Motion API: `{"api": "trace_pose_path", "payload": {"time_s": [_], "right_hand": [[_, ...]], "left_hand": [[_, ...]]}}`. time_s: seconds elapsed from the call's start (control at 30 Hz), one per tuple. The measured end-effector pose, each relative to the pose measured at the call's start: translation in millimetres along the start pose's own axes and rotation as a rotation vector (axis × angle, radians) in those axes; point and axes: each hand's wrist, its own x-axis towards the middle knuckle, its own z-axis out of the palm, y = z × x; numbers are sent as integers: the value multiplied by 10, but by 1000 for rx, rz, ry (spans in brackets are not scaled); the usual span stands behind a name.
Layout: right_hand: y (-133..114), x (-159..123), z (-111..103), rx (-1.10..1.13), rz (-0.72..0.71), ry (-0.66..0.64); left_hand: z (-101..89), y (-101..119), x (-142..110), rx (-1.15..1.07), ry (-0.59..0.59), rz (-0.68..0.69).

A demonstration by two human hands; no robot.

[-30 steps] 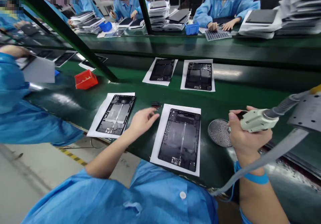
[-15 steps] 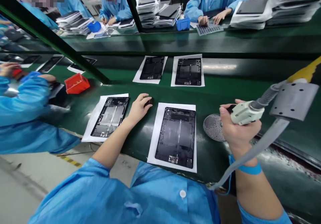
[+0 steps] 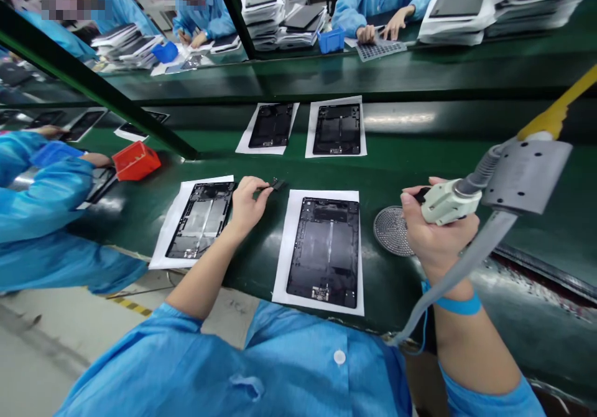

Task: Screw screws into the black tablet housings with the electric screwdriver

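Note:
My left hand (image 3: 247, 203) pinches a small black part (image 3: 277, 185) between thumb and fingers, just above the green bench. It sits between two dark tablet back housings on white sheets: one (image 3: 198, 221) to its left, one (image 3: 323, 252) to its right. My right hand (image 3: 438, 236) grips a pale grey powered hand tool (image 3: 450, 202) with a ribbed hose. The tool's tip is hidden by my fingers. Beside that hand lies a round perforated metal disc (image 3: 392, 231). Two more housings (image 3: 271, 126) (image 3: 336, 129) lie on white sheets farther along the bench.
A co-worker's blue sleeve (image 3: 46, 199) reaches in at the left, near a red plastic bin (image 3: 136, 160). A dark green beam (image 3: 93, 74) crosses above the bench. Beyond it, other people work among stacked tablets (image 3: 536, 6) and a blue bin (image 3: 331, 41).
My left hand has closed on the small black part and raised it slightly from the bench. The view has drifted, and the co-worker's arms have shifted at the left.

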Motion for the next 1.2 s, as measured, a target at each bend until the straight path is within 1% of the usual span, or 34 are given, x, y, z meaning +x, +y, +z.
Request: {"api": "trace_pose_path", "payload": {"time_s": [0.03,0.07,0.1,0.13,0.17,0.23,0.27,0.3,0.33,0.37,0.43,0.53,0.6,0.7,0.83,0.93,1.03,1.1,1.17,1.2], "right_hand": [[3,-1,-6,-7,5,2],[8,0,-12,-12,9,4],[17,0,-17,-14,14,3],[27,1,-21,-13,17,1],[41,3,-25,-9,19,-4],[76,6,-26,8,21,-16],[98,6,-23,17,22,-24],[122,6,-18,30,22,-30],[148,4,-12,50,24,-34],[175,2,-4,75,29,-37],[223,-8,11,128,43,-46],[253,-25,23,171,72,-61],[239,-32,19,180,82,-64],[194,-28,-2,179,85,-58],[128,-14,-19,137,88,-46],[55,18,14,129,88,6],[-46,101,71,203,147,37],[-108,176,106,261,224,8],[-145,246,137,294,280,-19],[-149,274,152,306,292,-12]], "left_hand": [[-8,74,29,-38,28,-1],[1,168,61,-95,28,-16],[28,281,94,-170,-6,-49],[75,411,128,-257,-66,-100],[141,551,161,-346,-151,-161],[322,837,219,-499,-361,-278],[432,970,241,-554,-462,-315],[551,1089,259,-593,-545,-328],[675,1191,271,-611,-610,-312],[801,1272,279,-610,-652,-274],[1041,1377,280,-551,-665,-169],[1314,1424,252,-370,-595,-50],[1414,1422,218,-263,-538,-13],[1451,1417,160,-164,-493,52],[1416,1426,117,-29,-517,173],[1424,1408,137,83,-538,226],[1463,1334,198,39,-573,248],[1490,1264,235,-47,-598,256],[1512,1201,252,-113,-594,261],[1519,1179,251,-134,-583,263]]}}
